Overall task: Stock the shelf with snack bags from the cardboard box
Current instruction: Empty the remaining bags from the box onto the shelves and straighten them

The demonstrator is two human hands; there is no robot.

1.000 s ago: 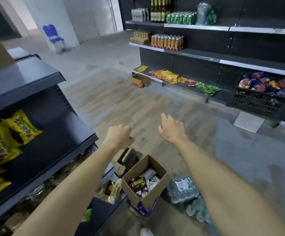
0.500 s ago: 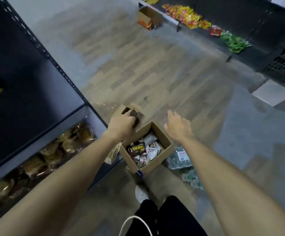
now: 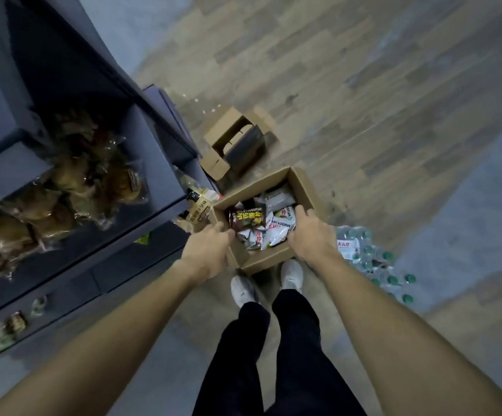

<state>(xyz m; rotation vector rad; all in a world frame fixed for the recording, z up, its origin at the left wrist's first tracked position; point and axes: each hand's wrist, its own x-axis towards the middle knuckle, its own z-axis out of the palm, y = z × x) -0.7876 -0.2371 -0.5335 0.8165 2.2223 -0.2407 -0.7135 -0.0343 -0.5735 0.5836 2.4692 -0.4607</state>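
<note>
Gripping cardboard box (image 3: 303,187) rims, both hands | empty carton (image 3: 228,136) behind; water bottles (image 3: 369,256) right; shelf (image 3: 153,163) left

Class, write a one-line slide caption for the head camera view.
Both hands, left hand and right hand, reach into the open cardboard box of snack bags on the floor beside the shelf.

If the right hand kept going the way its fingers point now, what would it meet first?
Most likely the white snack bags in the box. The right hand is at the box's right rim, fingers reaching down-inward just above or already on them; depth is unclear.
</note>
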